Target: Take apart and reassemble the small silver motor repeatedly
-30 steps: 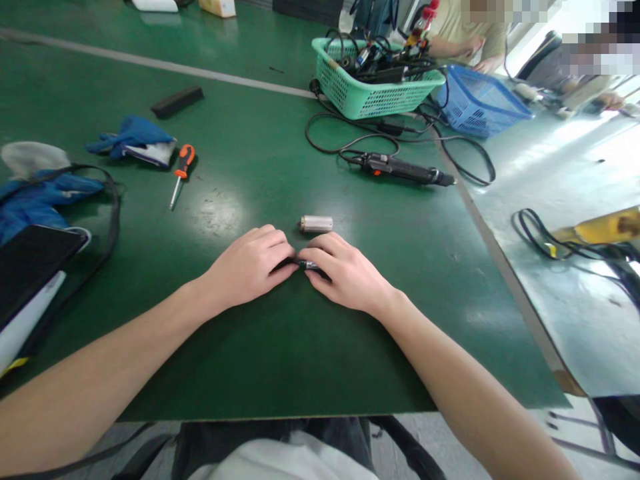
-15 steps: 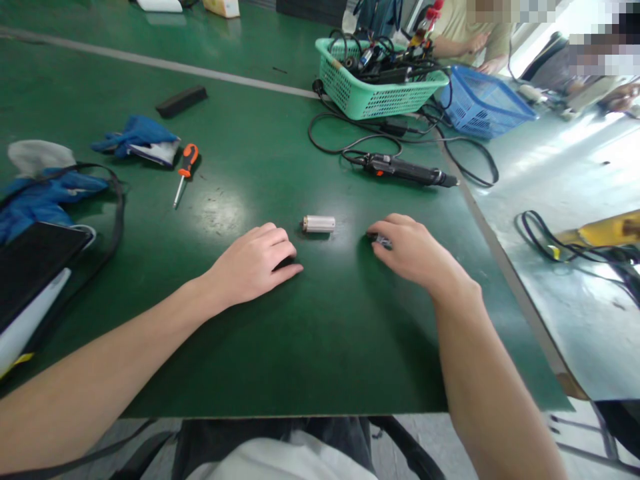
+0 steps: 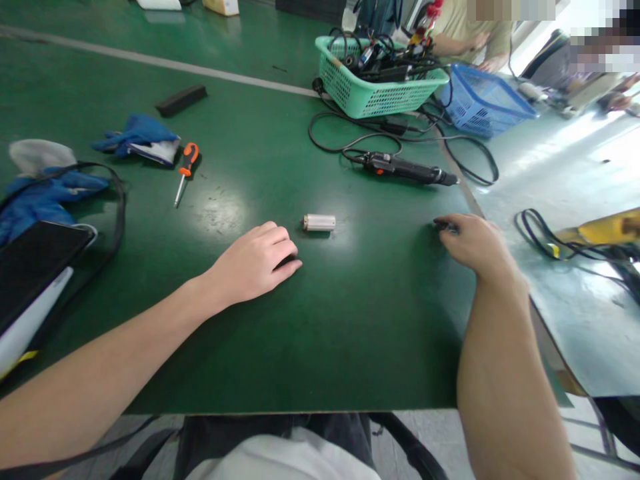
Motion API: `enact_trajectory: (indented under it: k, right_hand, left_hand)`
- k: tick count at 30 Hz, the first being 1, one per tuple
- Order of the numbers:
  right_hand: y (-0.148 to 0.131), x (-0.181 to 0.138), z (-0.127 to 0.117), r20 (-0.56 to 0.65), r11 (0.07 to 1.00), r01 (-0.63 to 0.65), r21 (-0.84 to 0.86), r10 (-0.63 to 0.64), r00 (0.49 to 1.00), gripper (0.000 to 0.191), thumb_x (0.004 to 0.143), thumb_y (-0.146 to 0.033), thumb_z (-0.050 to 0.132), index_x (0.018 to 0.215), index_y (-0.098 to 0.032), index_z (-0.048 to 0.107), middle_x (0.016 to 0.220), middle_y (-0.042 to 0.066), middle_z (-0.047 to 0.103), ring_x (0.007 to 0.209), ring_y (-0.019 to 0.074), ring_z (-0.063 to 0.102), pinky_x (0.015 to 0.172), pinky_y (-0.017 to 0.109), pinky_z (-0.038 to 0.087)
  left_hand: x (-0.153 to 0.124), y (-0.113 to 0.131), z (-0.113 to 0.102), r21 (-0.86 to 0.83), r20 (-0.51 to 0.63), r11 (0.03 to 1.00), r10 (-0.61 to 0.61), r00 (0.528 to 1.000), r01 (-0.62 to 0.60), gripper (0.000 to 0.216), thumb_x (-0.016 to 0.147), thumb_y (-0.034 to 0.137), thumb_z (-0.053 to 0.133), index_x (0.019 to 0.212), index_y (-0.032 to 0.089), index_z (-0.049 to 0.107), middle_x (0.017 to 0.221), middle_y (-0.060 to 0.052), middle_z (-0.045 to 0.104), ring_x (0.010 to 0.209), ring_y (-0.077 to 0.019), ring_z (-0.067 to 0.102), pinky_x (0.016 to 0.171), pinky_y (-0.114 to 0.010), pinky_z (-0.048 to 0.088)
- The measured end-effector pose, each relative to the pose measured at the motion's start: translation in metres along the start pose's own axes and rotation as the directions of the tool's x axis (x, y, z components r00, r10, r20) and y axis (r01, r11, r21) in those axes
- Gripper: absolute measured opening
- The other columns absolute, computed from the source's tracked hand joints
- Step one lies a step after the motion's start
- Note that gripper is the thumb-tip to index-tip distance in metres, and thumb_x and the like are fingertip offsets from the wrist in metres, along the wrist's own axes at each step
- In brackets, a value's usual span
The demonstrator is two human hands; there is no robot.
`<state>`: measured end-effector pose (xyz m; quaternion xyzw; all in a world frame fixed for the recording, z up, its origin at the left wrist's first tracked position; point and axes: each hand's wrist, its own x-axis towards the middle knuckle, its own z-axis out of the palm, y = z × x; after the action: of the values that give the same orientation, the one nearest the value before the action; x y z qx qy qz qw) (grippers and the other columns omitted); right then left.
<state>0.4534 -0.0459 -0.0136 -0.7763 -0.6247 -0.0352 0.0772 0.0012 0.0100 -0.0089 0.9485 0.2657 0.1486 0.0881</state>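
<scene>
My left hand (image 3: pixel 255 263) rests palm down on the green table (image 3: pixel 330 347), its thumb apart from the loosely bent fingers and nothing visible in it. Just beyond its fingertips lies a silvery metal cylinder (image 3: pixel 320 223) with a brass-coloured left end, on its side and untouched. Over by the table's right edge, my right hand (image 3: pixel 475 243) is closed around a small dark piece (image 3: pixel 449 227). Only part of that piece shows at the fingertips, so its kind is unclear. A black electric screwdriver (image 3: pixel 407 169) with a cord lies beyond the right hand.
An orange-handled screwdriver (image 3: pixel 187 167) lies left, near blue gloves (image 3: pixel 140 137) and a black bar (image 3: pixel 181 101). A phone-like black slab (image 3: pixel 43 267) sits far left. Behind stand a green basket (image 3: pixel 385 97) of tools and a blue basket (image 3: pixel 487 103). A yellow tool (image 3: pixel 605 230) lies right; people are beyond.
My right hand has moved to the right across the table, carrying the small dark piece away from the metal cylinder. The left hand and the cylinder have stayed in place.
</scene>
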Motion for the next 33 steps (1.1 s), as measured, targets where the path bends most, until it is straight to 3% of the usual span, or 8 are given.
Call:
enact_trajectory:
  k: [6,10,12,15,18,24,29,33]
  right_hand:
    - [-0.016,-0.002,-0.013,-0.037,0.996,-0.091,0.015,0.092,0.995,0.047,0.081,-0.03,0.066,0.126,-0.017,0.072,0.108,0.019,0.075,0.099,0.0375,0.069,0.09,0.051,0.051]
    - [-0.072,-0.003,-0.021,-0.23,0.997,-0.049,0.054,0.06,0.971,0.051,0.087,-0.028,0.057,0.136,-0.015,0.064,0.129,0.019,0.07,0.123,0.0375,0.062,0.109,0.055,0.045]
    - [-0.115,-0.005,-0.019,-0.323,0.975,0.154,0.161,-0.096,0.942,0.047,0.09,-0.024,0.053,0.135,-0.015,0.064,0.133,0.017,0.068,0.127,0.0353,0.06,0.111,0.055,0.044]
    - [-0.174,-0.009,-0.008,-0.297,0.829,0.476,0.295,-0.394,0.87,0.048,0.096,-0.026,0.052,0.142,-0.014,0.058,0.145,0.019,0.06,0.136,0.0332,0.053,0.116,0.053,0.043]
    - [-0.207,-0.012,0.006,-0.206,0.733,0.563,0.381,-0.527,0.825,0.045,0.1,-0.029,0.053,0.143,-0.015,0.055,0.144,0.019,0.06,0.136,0.0335,0.053,0.114,0.054,0.044]
    - [-0.204,-0.02,0.008,-0.141,0.732,0.543,0.412,-0.538,0.831,0.028,0.1,-0.021,0.054,0.127,-0.018,0.061,0.118,0.015,0.068,0.111,0.0322,0.06,0.099,0.05,0.051]
    - [-0.194,-0.037,-0.01,-0.062,0.665,0.589,0.459,-0.637,0.768,0.026,0.097,-0.02,0.057,0.123,-0.02,0.06,0.116,0.012,0.067,0.109,0.0297,0.06,0.098,0.045,0.051]
    - [-0.194,-0.047,-0.015,-0.036,0.643,0.615,0.456,-0.677,0.735,0.024,0.097,-0.023,0.06,0.121,-0.018,0.059,0.111,0.012,0.067,0.105,0.0289,0.06,0.095,0.044,0.051]
  left_hand:
    - [0.0,0.0,-0.001,0.007,0.002,1.0,0.003,1.0,-0.003,0.028,0.104,0.035,0.054,0.096,0.015,0.072,0.093,-0.008,0.064,0.091,-0.0222,0.057,0.083,-0.037,0.049]
    - [0.002,0.001,-0.002,0.006,0.009,1.0,-0.004,1.0,0.004,0.028,0.103,0.035,0.053,0.097,0.015,0.072,0.094,-0.008,0.065,0.092,-0.0224,0.058,0.084,-0.037,0.049]
    - [0.003,0.002,-0.002,0.007,0.01,1.0,-0.004,1.0,0.004,0.029,0.104,0.035,0.052,0.098,0.015,0.072,0.095,-0.008,0.065,0.093,-0.0229,0.058,0.085,-0.038,0.05]
    - [0.005,0.003,-0.002,0.016,0.003,1.0,0.006,1.0,-0.006,0.031,0.105,0.035,0.05,0.099,0.015,0.072,0.095,-0.009,0.065,0.094,-0.0236,0.058,0.086,-0.04,0.05]
    - [0.006,0.003,-0.002,0.032,0.009,0.999,0.018,1.0,-0.018,0.031,0.105,0.035,0.049,0.098,0.015,0.071,0.094,-0.009,0.065,0.092,-0.0239,0.057,0.086,-0.04,0.05]
    - [0.006,0.005,-0.004,0.034,0.016,0.999,0.013,1.0,-0.014,0.025,0.104,0.032,0.05,0.096,0.015,0.067,0.094,-0.008,0.064,0.092,-0.0238,0.057,0.085,-0.04,0.05]
    - [0.006,0.007,-0.004,-0.008,-0.023,0.997,-0.077,0.997,0.077,0.018,0.1,0.031,0.054,0.108,0.015,0.059,0.094,-0.006,0.063,0.089,-0.0229,0.058,0.078,-0.036,0.048]
    - [0.006,0.007,-0.004,0.001,-0.007,0.999,-0.038,0.999,0.038,0.019,0.101,0.029,0.052,0.11,0.015,0.061,0.095,-0.007,0.063,0.091,-0.0232,0.058,0.081,-0.037,0.048]
